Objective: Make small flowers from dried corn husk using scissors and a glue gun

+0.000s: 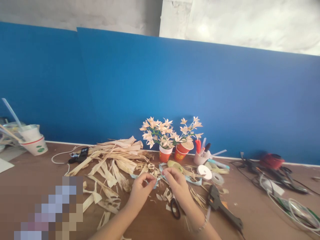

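My left hand (142,189) is over the table with thumb and fingertips pinched together. Close by on the right, my right hand (177,184) is pinched too, its fingertips a short way from the left ones. Whatever lies between the fingers is too small to make out. Dried husk scraps (163,193) and blue strips (196,181) lie around and behind the hands. The scissors (175,208) rest beside my right wrist, partly hidden by it. Beyond the hands, handmade pale flowers (162,131) stand in a red paper cup (165,154), with more flowers at a second red cup (182,151).
A heap of dried husks (117,155) spreads to the left. On the right lie a hot glue gun (223,208), tape rolls (204,172) and tangled cables (282,200). A white cup (36,145) stands far left. A blue partition (160,83) closes off the back.
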`<state>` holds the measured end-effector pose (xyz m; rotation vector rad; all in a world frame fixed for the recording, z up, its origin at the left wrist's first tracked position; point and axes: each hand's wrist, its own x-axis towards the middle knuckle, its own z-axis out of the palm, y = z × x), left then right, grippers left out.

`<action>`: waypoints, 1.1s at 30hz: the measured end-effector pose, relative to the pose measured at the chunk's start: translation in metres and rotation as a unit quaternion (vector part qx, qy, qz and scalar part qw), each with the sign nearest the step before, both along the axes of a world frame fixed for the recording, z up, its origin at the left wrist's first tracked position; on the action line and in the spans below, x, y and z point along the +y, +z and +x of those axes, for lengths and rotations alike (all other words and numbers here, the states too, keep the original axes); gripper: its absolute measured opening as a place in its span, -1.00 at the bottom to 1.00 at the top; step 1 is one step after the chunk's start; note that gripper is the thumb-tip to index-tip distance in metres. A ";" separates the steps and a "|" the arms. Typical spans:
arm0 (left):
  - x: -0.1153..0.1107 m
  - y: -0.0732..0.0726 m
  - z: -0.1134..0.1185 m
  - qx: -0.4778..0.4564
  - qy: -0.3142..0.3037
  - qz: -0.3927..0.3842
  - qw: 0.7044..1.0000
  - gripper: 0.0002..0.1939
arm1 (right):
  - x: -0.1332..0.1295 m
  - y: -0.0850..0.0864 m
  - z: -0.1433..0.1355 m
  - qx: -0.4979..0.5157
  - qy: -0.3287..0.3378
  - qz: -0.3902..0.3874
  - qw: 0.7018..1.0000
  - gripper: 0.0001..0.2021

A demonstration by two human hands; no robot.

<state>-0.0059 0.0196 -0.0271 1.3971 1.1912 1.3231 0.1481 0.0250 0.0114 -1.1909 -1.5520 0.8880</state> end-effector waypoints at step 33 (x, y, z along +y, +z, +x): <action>-0.006 0.003 0.004 -0.103 -0.045 -0.046 0.993 -0.73 | -0.003 0.001 -0.005 0.184 0.029 -0.149 0.971 -0.71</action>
